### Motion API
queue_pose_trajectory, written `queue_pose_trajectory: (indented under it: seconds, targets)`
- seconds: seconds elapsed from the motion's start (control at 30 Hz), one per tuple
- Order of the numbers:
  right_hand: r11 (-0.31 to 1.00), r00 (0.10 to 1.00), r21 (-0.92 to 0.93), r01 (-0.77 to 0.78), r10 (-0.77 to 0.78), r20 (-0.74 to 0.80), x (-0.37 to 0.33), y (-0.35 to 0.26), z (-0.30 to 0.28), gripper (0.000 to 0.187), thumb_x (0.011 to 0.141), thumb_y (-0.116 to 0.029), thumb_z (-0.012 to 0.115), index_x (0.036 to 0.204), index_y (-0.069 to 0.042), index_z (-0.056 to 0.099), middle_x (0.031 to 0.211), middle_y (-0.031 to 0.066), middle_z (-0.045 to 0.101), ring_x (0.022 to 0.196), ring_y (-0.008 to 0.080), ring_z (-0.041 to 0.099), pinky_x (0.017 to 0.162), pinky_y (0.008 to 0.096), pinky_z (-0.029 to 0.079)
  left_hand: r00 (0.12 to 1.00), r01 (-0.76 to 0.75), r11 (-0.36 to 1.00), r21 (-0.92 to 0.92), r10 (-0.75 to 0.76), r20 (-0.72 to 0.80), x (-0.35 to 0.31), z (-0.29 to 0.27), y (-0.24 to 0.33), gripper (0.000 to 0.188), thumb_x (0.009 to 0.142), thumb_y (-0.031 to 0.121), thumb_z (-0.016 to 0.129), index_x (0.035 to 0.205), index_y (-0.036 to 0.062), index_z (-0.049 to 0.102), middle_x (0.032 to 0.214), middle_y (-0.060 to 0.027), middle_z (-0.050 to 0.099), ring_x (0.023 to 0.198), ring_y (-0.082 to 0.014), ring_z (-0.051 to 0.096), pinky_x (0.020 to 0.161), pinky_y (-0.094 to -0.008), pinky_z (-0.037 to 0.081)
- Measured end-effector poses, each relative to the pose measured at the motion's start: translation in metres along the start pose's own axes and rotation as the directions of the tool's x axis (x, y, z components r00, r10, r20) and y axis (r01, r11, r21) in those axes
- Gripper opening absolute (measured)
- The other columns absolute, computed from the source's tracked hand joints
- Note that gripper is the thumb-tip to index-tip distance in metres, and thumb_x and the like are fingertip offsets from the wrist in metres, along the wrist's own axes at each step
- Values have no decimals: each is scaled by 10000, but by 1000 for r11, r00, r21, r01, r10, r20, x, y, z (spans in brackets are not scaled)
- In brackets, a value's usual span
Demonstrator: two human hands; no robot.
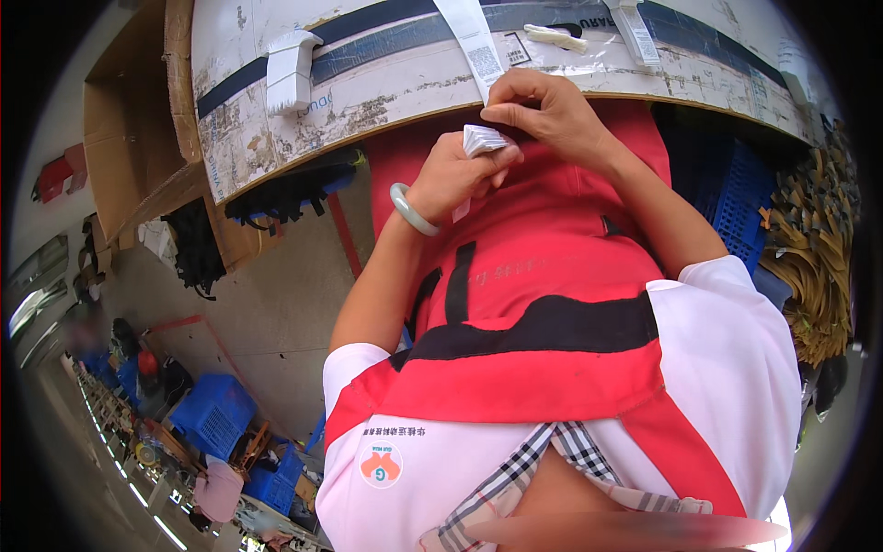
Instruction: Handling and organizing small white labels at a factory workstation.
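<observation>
My left hand (460,175), with a pale bangle at the wrist, is closed around a small stack of folded white labels (483,140). The stack's layered ends stick up between thumb and fingers. Just above it, at the table edge, my right hand (552,112) has thumb and forefinger pinched at the lower end of a long white printed label strip (474,46). That strip runs down from the far side of the worktable (386,115). The exact contact at my fingertips is partly hidden.
More white label bundles lie on the table, one at left (292,72) and one at right (636,35). Between them is a small off-white cloth-like piece (556,37). A cardboard box (129,138) stands left; a blue crate (731,198) and stacked brown pieces (809,258) are at right.
</observation>
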State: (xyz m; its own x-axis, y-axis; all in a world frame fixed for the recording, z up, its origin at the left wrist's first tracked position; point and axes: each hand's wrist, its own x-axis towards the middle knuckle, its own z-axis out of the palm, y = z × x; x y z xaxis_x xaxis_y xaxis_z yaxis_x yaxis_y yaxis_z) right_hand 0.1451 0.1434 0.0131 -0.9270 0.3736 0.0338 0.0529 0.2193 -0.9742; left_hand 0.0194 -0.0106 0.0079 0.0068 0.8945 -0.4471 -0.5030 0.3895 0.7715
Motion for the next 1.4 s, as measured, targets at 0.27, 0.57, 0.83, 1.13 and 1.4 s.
queue_pose_trajectory:
  seconds: [0.27,0.57,0.83,1.13,1.4]
  targets:
    - [632,883,-772,-66,-325,-340,15,54,-81,233,829,-231,719,1036,-124,721,1007,63,656,944,267,596,839,372,469,910,-229,955,187,279,-307,27,-16,48,196,924,116,647,1093,21,677,761,-13,633,519,-38,478,434,-185,338]
    - [490,860,-870,56,-466,-207,60,36,-55,215,862,-152,663,1076,-151,679,1072,48,622,1035,268,568,899,384,447,775,-2,482,876,554,-304,105,-71,85,214,872,154,608,1015,37,715,712,-51,687,559,-115,617,517,-276,478]
    - [545,872,-838,22,-421,-251,63,51,-47,145,846,-128,637,964,-153,717,1034,45,618,1026,256,570,888,387,447,780,-45,441,896,576,-245,108,-38,78,223,788,111,562,931,26,710,841,-249,666,841,-410,652,775,-443,519]
    - [547,848,-834,73,-475,-237,57,43,-25,176,808,-240,714,968,-171,740,1055,35,617,998,241,563,891,365,449,782,-207,737,643,520,-344,50,-17,29,208,874,15,557,1025,13,700,764,-41,681,543,-64,551,462,-210,429]
    - [935,939,-301,188,-261,-226,37,-6,-19,125,848,-166,719,939,-83,737,1008,37,629,907,188,601,804,294,489,522,-553,521,650,825,-216,36,-26,31,189,840,-32,679,1017,27,708,814,-6,673,628,-31,552,505,-172,418]
